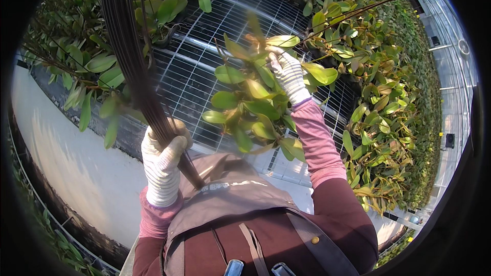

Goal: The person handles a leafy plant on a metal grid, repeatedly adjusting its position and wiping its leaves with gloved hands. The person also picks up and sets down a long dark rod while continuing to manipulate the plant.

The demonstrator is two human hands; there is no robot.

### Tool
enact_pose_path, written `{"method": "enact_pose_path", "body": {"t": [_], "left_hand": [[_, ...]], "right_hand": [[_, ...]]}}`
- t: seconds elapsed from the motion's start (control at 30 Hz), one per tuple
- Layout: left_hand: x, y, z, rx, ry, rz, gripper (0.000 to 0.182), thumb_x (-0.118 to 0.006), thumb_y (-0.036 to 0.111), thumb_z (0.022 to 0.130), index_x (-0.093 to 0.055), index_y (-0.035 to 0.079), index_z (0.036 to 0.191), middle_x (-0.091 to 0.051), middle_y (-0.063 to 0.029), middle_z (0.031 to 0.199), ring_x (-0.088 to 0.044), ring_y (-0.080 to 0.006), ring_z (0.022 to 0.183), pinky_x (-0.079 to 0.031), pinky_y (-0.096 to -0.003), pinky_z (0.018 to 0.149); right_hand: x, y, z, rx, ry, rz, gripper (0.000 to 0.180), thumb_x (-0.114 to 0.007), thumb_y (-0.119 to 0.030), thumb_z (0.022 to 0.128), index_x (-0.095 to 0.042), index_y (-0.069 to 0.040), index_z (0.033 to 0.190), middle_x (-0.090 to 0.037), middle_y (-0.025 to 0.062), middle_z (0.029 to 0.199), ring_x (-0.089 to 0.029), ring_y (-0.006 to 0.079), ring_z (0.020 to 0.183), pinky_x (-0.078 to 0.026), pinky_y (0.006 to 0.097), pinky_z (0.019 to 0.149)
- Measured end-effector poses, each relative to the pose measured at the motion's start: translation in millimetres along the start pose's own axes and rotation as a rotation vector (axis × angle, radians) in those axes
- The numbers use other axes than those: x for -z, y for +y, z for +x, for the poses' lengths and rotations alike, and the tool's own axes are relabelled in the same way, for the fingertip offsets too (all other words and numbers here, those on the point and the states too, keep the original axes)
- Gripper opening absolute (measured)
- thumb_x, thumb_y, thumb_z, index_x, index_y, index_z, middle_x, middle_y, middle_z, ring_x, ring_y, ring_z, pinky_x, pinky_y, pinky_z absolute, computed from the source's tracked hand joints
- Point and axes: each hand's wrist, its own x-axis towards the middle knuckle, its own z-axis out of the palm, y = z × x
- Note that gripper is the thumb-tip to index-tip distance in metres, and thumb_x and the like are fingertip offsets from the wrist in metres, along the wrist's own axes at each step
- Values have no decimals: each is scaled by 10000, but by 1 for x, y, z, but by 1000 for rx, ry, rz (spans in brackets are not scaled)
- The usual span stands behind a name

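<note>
My left hand (pixel 165 153), in a striped knit glove, is closed around a thick bundle of long thin dark rods (pixel 128 46). The bundle's lower end reaches the front of my grey apron (pixel 238 203). My right hand (pixel 284 65), gloved the same way, has its fingers closed among the leaves of a potted-orchid-like plant (pixel 264 109) in front of me. What exactly those fingers pinch is hidden; some leaves there are blurred. Long thin stems (pixel 368 9) rise to the upper right from near this hand.
A wire mesh bench (pixel 184 65) on metal tubes lies under the plants. Dense broad-leaved plants stand at the left (pixel 103 65) and right (pixel 387 119). A pale walkway (pixel 76 153) runs at the lower left. A greenhouse wall with fans (pixel 463 46) is at the far right.
</note>
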Motion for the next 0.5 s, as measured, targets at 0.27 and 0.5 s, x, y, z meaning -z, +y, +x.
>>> {"method": "enact_pose_path", "body": {"t": [0.27, 0.5], "left_hand": [[-1, 1, 7, 21, 31, 23, 228, -621, -8, 772, -631, 6, 1000, -628, -86, 753, -569, -153, 668, -476, -284, 660], [-1, -2, 13, 36, 49, 0, 213, -614, -7, 786, -628, 3, 998, -631, -87, 757, -566, -147, 657, -466, -279, 633]], "right_hand": [[-11, 10, 1, -90, -112, -12, 235, -552, -191, 1033, -649, -83, 1218, -701, 67, 939, -669, 148, 799, -557, 277, 750], [-14, 20, -14, 22, -88, 79, 257, -594, -85, 1011, -647, -36, 1257, -731, 46, 962, -691, 113, 868, -549, 240, 791]]}}
